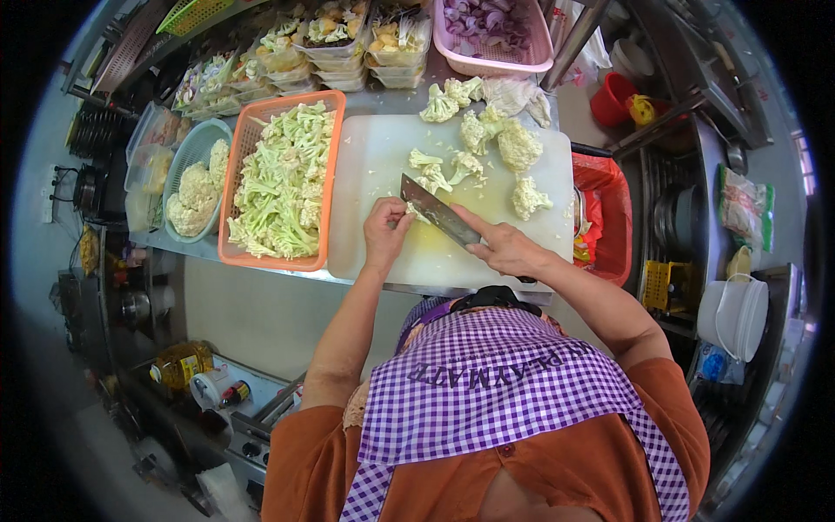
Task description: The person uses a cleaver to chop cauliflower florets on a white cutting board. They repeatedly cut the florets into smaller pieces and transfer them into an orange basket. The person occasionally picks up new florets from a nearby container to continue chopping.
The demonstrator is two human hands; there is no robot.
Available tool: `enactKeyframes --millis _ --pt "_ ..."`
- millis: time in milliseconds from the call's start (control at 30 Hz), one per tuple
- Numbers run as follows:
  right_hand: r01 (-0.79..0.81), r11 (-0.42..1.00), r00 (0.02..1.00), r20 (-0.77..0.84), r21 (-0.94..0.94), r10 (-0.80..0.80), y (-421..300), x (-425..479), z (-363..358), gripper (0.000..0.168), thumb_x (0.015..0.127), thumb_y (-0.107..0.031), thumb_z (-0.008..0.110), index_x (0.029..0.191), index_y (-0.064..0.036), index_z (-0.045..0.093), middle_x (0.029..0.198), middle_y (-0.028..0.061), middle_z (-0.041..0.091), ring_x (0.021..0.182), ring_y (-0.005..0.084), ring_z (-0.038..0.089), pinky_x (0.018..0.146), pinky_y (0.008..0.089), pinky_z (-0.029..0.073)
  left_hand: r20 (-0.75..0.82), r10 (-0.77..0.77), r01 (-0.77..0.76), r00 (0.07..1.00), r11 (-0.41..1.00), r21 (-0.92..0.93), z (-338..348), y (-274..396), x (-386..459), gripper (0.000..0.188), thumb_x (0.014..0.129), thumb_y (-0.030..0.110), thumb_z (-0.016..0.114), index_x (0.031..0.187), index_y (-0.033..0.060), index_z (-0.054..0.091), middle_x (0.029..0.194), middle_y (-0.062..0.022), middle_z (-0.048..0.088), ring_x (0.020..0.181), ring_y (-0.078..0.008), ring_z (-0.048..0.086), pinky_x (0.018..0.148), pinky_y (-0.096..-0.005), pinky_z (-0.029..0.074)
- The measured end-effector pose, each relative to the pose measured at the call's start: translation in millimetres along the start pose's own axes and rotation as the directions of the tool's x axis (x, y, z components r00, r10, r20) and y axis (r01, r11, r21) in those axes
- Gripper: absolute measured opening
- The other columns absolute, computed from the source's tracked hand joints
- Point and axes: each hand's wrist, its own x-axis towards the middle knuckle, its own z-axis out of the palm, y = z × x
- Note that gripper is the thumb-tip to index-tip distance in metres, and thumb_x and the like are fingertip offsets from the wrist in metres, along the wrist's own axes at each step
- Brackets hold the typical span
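My right hand (505,246) grips a cleaver (440,212), its blade slanting up and left above a white cutting board (365,156). At the blade's left side, my left hand (389,225) pinches a small cauliflower floret (417,214). Just beyond the blade lie cut florets (430,173), and larger cauliflower pieces (520,149) sit on the board's right half. More pieces (440,104) rest at its far edge. Left of the board, an orange plastic basket (331,183) is heaped with cut cauliflower (280,189).
A blue-green basket (171,225) with cauliflower heads stands at the left. Behind are stacked plastic containers (336,65) of food, a pink basket (492,68) of cut purple onions and a white cloth (516,99). A red-lined bin (616,215) adjoins the board's right side.
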Motion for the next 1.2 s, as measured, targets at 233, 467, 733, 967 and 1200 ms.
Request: enactKeyframes --millis 233,467,733,967,1200 --pt "0.045 0.999 0.993 -0.111 0.03 -0.041 17 28 23 0.07 0.091 -0.022 0.053 0.149 -0.031 0.014 0.108 0.028 0.06 0.099 0.0411 0.059 0.088 0.0427 0.046 -0.006 -0.044 0.044 0.999 0.998 0.033 1 -4 5 0.021 0.078 0.0 0.07 0.095 0.0006 0.058 0.098 -0.0081 0.058 0.08 -0.0119 0.059 0.07 -0.0239 0.05" --pt "-0.044 0.988 0.998 -0.042 0.15 0.051 -5 -11 5 0.067 0.091 -0.026 0.052 0.148 -0.031 0.017 0.109 0.0259 0.061 0.096 0.0408 0.06 0.088 0.0438 0.047 0.059 0.16 -0.169 0.985 0.959 0.227 16 118 91 0.042 0.075 0.012 0.073 0.114 0.0061 0.056 0.103 -0.008 0.06 0.093 -0.022 0.056 0.081 -0.0338 0.046" --pt "0.038 0.999 0.987 -0.152 -0.029 -0.042 13 4 38 0.067 0.091 -0.028 0.052 0.149 -0.03 0.018 0.095 0.024 0.063 0.087 0.0395 0.062 0.081 0.0453 0.048 0.476 -0.031 -0.13 0.879 0.945 0.3 67 59 123 0.043 0.073 0.004 0.07 0.115 0.0041 0.059 0.098 -0.008 0.06 0.093 -0.0204 0.059 0.081 -0.0312 0.049" --pt "-0.184 0.978 0.956 -0.213 0.1 0.202 37 -40 21 0.069 0.091 -0.026 0.052 0.149 -0.029 0.015 0.081 0.0227 0.063 0.078 0.0392 0.062 0.074 0.0465 0.048 0.002 -0.055 0.054 0.998 0.993 0.105 3 67 64 0.033 0.079 0.005 0.068 0.111 0.0 0.06 0.096 -0.0045 0.06 0.087 -0.0115 0.057 0.076 -0.026 0.048" --pt "-0.129 0.992 0.977 -0.174 -0.006 0.126 2 -44 13 0.069 0.091 -0.024 0.052 0.149 -0.029 0.015 0.075 0.021 0.062 0.073 0.039 0.061 0.072 0.0461 0.048 -0.049 0.095 -0.084 0.994 0.978 0.19 6 4 14 0.03 0.081 0.007 0.07 0.11 0.0056 0.063 0.103 -0.0065 0.056 0.081 -0.0144 0.055 0.07 -0.0245 0.046"
